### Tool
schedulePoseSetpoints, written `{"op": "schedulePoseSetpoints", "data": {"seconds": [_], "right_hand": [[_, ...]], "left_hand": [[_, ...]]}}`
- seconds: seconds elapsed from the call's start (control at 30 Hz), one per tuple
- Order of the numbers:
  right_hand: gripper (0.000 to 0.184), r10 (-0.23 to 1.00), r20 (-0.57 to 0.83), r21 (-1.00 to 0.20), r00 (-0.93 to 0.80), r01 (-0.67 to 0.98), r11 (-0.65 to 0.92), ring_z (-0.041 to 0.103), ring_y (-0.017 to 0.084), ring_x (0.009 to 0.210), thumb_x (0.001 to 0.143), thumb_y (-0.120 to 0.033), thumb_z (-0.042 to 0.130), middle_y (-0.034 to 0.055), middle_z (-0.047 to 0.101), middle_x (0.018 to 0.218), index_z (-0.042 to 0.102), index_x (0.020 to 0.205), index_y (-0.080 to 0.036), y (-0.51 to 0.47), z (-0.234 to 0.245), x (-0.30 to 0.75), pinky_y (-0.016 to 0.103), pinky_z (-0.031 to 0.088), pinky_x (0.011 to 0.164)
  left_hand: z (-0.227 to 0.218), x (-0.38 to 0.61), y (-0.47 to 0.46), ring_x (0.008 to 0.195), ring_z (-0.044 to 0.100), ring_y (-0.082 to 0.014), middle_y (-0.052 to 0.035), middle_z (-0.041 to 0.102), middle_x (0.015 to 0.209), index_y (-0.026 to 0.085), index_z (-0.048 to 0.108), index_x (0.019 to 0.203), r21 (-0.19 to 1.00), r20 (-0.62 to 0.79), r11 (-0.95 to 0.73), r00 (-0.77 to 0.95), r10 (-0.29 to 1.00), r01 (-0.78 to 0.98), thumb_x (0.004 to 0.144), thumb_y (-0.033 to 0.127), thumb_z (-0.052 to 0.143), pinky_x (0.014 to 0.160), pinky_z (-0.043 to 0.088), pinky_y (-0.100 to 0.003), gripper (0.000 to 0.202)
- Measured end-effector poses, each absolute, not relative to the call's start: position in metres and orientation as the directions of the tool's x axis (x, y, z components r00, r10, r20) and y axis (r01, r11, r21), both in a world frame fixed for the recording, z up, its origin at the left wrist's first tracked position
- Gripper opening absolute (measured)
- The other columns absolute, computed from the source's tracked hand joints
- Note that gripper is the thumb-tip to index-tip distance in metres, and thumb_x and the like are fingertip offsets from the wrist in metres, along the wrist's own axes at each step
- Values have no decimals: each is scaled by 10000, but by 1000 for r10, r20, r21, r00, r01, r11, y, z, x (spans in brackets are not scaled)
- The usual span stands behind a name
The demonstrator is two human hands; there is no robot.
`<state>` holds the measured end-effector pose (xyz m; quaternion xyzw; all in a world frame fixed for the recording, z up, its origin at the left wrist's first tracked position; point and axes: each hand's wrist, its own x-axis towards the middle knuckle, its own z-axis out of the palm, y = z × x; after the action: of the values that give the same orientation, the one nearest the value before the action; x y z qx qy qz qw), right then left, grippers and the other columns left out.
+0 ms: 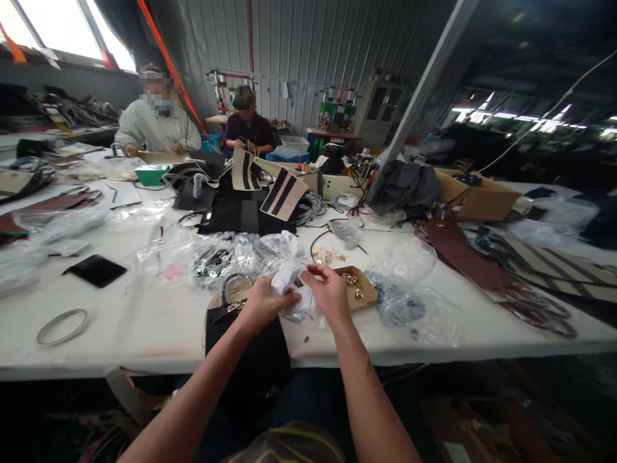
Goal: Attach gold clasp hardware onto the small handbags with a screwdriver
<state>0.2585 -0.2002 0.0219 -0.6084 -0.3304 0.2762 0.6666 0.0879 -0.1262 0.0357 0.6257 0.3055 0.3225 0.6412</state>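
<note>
At the white table's (144, 341) six o'clock edge, two bare hands meet above one black bag (245, 350). Between them sits one wad of crumpled white wrapping (285, 276). The left hand (263, 303) curls its fingers round it from nine o'clock. The right hand (331, 294) pinches it from three o'clock, wrist bent down. One cardboard tray (369, 296) of gold fittings lies just beside at three o'clock, and one loose ring (65, 311) lies at nine. Two co-workers sit at eleven and twelve.

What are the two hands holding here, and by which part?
Both hold one crumpled white wrapping, paper or plastic, I cannot tell. The left hand pinches its lower left edge. The right hand pinches its right side.
</note>
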Motion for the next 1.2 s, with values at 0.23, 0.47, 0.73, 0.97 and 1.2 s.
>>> {"op": "schedulePoseSetpoints", "data": {"seconds": [0.23,0.47,0.73,0.97,1.2], "right_hand": [[576,810,-32,-899,585,-372,233,776,355,1172,887,-622,873,152,828,1244,789,1264,-194,-214,-1,203,483,634,1005],[553,873,8,-912,487,-355,207,797,342,1092,873,-561,884,117,847,1189,792,1293,-214,-213,13,228,433,654,918],[448,938,-81,-662,338,-721,203,781,367,1227,929,-540,829,124,842,1257,790,1237,-218,-189,3,222,517,664,1014],[687,932,-14,-778,361,-590,217,793,344,1200,774,-522,1016,113,847,1225,750,1344,-244,-192,9,212,449,653,1019],[605,935,-126,-735,332,-664,137,817,330,1096,694,-431,1050,105,862,1157,806,1195,-195,-198,12,230,401,670,922]], "left_hand": [[18,98,-128,655,620,-173,-36,738,768,143,761,836,971,-109,175,354,929,-163,625,379,997,635,481,-278,395],[38,95,-129,644,626,-175,-39,740,754,141,761,818,962,-139,218,394,908,-163,586,365,1025,640,489,-291,417],[45,94,-129,654,634,-176,-50,737,762,133,755,820,951,-167,266,461,871,-157,592,354,984,642,487,-281,392],[53,90,-134,616,580,-166,-6,682,681,163,714,767,998,48,-35,348,936,-43,669,282,862,586,441,-256,214],[58,79,-117,660,610,-173,-20,706,764,162,731,872,992,125,-116,217,968,-55,752,403,917,608,465,-257,327]]}}
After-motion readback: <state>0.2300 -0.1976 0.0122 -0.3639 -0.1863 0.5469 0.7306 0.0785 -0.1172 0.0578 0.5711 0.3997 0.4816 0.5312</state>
